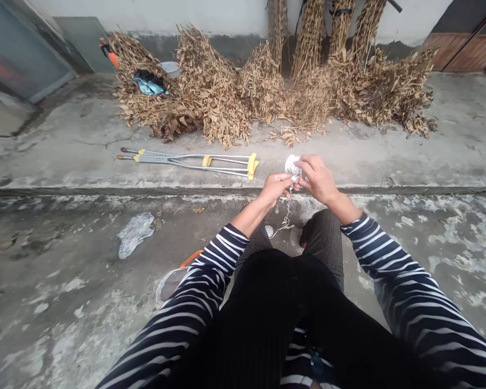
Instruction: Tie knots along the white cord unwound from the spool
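White cord is what you have in hand: the roll of cord is up in front of you, above your knees and level with the edge of the concrete step, held in your right hand; as far as the view shows, only a short length is off the roll; that loose strand hangs down from between your hands, kinked and knotted part-way, its lower end near your dark trouser leg; the roll itself looks nearly full, so I judge the work to be at an early stage, with most of the cord wound on. Your right hand comes over the roll from the right, wrist slightly bent, its fingers closed around the roll's top and far side; your left hand reaches in from below left, forearm raised, its fingers pinched shut on the strand just beneath the roll; the two hands nearly touch. Well beyond them a pair of crutches lies on the step; dried leafy bundles lean against the wall; a crumpled plastic bag lies on the ground to your left.
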Action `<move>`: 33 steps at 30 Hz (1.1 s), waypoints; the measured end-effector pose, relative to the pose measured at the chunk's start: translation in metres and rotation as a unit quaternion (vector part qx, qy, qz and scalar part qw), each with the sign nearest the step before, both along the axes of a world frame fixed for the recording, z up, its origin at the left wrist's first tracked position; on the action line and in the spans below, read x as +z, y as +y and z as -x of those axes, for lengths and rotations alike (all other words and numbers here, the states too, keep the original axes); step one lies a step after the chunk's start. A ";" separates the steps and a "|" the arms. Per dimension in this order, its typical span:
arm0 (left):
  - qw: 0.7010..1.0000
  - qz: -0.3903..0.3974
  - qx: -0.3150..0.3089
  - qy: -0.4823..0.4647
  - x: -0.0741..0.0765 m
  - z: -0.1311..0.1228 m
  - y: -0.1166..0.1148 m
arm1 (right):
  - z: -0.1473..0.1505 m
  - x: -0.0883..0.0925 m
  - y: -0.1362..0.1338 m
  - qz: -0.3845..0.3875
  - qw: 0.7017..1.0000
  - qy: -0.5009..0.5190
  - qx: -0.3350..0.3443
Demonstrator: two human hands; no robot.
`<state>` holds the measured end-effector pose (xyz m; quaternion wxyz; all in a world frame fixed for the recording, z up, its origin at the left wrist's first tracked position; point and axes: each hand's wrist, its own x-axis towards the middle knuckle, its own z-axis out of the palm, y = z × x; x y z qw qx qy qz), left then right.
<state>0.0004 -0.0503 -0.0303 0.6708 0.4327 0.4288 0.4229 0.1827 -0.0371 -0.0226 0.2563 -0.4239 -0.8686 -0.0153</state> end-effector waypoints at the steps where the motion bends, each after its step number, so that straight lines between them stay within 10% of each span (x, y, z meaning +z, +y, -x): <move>1: 1.000 0.006 -0.010 -0.001 0.001 0.003 0.000 | 0.000 0.001 0.000 0.000 1.000 -0.020 0.003; 27: 0.994 0.060 -0.057 -0.075 0.007 0.025 0.003 | 0.005 -0.026 -0.011 0.004 0.999 0.027 -0.047; 33: 0.980 0.039 -0.193 -0.022 -0.012 0.052 0.005 | -0.015 -0.001 -0.001 -0.056 0.997 -0.008 -0.051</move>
